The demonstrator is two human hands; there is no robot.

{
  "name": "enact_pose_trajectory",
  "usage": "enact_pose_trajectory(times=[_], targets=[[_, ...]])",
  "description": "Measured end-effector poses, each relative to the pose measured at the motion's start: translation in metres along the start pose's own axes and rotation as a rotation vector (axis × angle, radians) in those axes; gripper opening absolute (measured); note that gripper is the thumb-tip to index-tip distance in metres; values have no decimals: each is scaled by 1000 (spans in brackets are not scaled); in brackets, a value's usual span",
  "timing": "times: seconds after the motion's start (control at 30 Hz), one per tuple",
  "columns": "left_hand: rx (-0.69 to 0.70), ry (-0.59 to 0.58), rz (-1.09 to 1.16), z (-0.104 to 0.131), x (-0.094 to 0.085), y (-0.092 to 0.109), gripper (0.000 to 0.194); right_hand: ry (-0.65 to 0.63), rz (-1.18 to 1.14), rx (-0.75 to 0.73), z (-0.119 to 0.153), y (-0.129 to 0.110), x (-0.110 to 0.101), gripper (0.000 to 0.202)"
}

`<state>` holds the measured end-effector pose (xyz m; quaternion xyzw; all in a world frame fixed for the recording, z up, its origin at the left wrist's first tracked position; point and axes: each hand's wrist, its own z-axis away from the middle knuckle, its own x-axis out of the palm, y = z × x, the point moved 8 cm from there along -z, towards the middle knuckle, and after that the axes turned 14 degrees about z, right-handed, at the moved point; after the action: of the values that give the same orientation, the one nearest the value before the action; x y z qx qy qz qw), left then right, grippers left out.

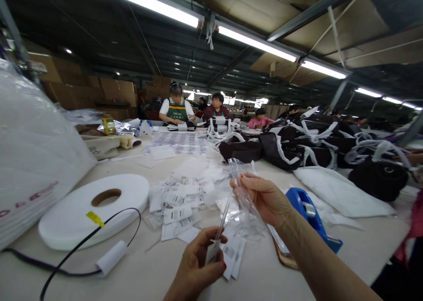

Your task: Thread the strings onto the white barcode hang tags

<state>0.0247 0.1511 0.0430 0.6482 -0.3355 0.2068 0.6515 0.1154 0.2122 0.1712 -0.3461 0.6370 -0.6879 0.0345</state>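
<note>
My left hand point(198, 265) pinches a white barcode label point(211, 251) and the lower end of a thin clear strip that rises from it. Above and to the right, my right hand point(264, 197) grips a small clear plastic bag point(243, 191) by its upper part. Both hands hover above a loose pile of white barcode labels point(178, 204) spread over the beige table point(148, 270). More clear bags lie crumpled just under my right hand.
A big white tape roll point(95, 208) lies at left with a black cable point(82, 243) over it. A blue tape dispenser point(310, 215) sits by my right wrist. Dark bags with white straps point(313, 146) pile up at the right. Several workers sit at the far end.
</note>
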Motion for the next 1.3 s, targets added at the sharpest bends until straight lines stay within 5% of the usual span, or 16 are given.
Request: enact_pose_trajectory(times=[0.43,0.67,0.77,0.97,1.3], targets=[[-240,-96,298,12,7,-20,42,127,-30,8,-10,12,-32,6],[-359,-1,593,19,4,-21,49,166,-46,31,-13,24,-46,2],[-352,54,545,20,-3,-27,35,175,-51,33,-14,28,-52,5],[-288,185,453,21,-16,-34,42,204,-45,40,-15,34,-64,7],[-352,187,268,24,-25,-43,42,228,-24,66,-19,45,-75,9]])
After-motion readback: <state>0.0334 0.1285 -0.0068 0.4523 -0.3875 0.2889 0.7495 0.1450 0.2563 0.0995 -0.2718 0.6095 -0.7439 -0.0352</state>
